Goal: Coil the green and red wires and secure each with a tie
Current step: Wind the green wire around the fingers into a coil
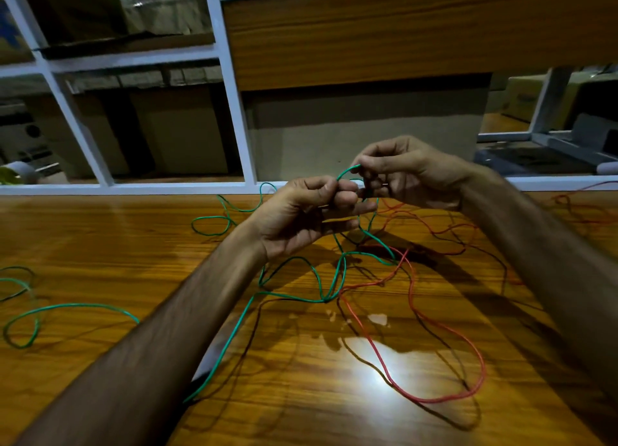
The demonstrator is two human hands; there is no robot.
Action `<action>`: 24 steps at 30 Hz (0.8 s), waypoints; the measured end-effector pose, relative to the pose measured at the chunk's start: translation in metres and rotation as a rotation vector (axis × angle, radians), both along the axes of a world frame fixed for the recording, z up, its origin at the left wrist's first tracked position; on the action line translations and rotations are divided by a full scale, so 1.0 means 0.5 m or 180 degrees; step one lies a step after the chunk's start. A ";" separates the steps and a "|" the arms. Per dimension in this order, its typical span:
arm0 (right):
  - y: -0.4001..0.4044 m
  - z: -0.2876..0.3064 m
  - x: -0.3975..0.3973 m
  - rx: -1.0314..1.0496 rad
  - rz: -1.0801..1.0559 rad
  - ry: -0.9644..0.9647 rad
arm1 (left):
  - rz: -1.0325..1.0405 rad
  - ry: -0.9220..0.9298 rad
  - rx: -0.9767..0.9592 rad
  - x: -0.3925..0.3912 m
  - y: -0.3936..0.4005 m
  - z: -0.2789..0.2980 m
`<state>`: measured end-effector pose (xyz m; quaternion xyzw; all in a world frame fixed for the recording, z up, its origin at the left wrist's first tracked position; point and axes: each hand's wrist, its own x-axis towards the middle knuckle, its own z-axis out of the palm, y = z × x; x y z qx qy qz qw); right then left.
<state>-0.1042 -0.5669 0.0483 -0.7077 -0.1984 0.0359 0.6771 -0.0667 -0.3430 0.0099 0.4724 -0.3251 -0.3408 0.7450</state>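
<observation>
Head view gives me both hands raised just above the table (100,231), close together near the middle of the frame. I see the left hand (301,215) with its thumb and forefinger pinching the green wire (234,332), the other fingers curled beneath. The right hand (411,174) pinches the same wire a little higher, so a short green arc stands up between the two grips. Whether more turns sit inside either palm I cannot tell.

From the hands the green wire drops to the wood and sprawls in loose loops: a tangle directly below the hands, two small loops behind the left wrist, a long run toward the near edge, and a wide loop far out on the left.

I see the red wire (434,328) lying uncoiled on the table to the right, crossing the green one below the hands and sweeping in a big loop toward the near right, with thinner strands trailing off under the right forearm.

Beyond the table stands a white frame (230,88) with cardboard boxes (364,134) behind it.
</observation>
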 end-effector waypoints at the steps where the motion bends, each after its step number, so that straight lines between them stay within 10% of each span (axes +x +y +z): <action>1: -0.001 -0.003 -0.001 0.0136 0.0081 0.0049 | -0.0005 0.0017 -0.0052 -0.001 0.001 0.002; 24: 0.042 0.016 -0.010 -0.0657 -0.0389 -0.0529 | -0.0039 -0.0128 0.0210 -0.020 0.009 0.018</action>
